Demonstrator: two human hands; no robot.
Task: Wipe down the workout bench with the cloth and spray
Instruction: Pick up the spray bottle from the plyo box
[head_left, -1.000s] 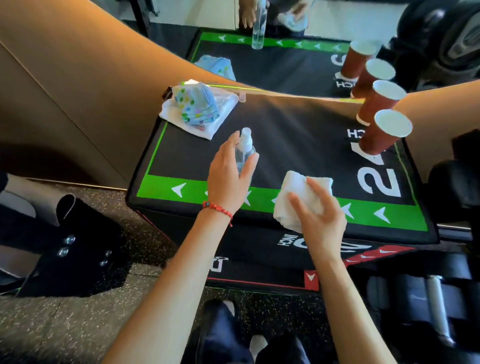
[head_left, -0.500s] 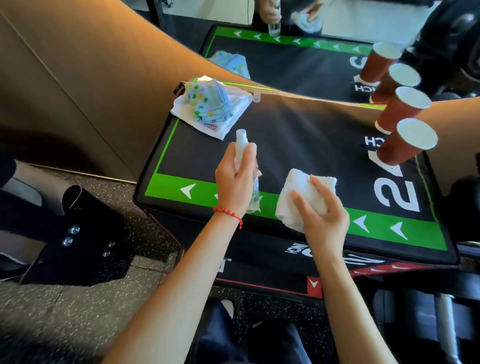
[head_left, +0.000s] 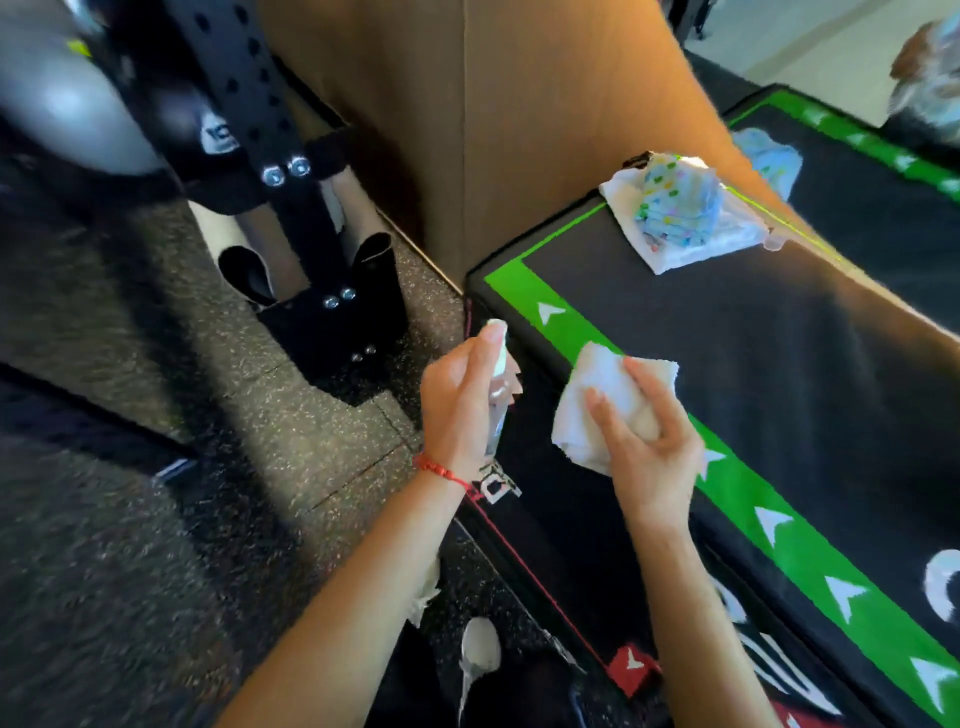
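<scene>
left hand (head_left: 460, 400): fingers wrapped around spray bottle (head_left: 497, 382) | right hand (head_left: 649, 452): fingers curled, gripping white cloth (head_left: 597, 400) on surface (head_left: 753, 353) | change: bottle now past surface's left edge, over floor

Gym setting. Speckled black rubber flooring (head_left: 156, 519) fills the left and lower left of the frame, typical gym matting with seams between tiles. Upper left shows a black steel rack upright (head_left: 244, 98) with rows of adjustment holes and bolted brackets, plus a bolted foot plate (head_left: 332, 322) on the floor at centre left. A grey rounded object, blurred, sits at the far upper left. Right half holds a padded black plyo box (head_left: 727, 364) with green border, white arrows and large printed numerals. A mirror (head_left: 857, 135) at upper right reflects the box top.
</scene>
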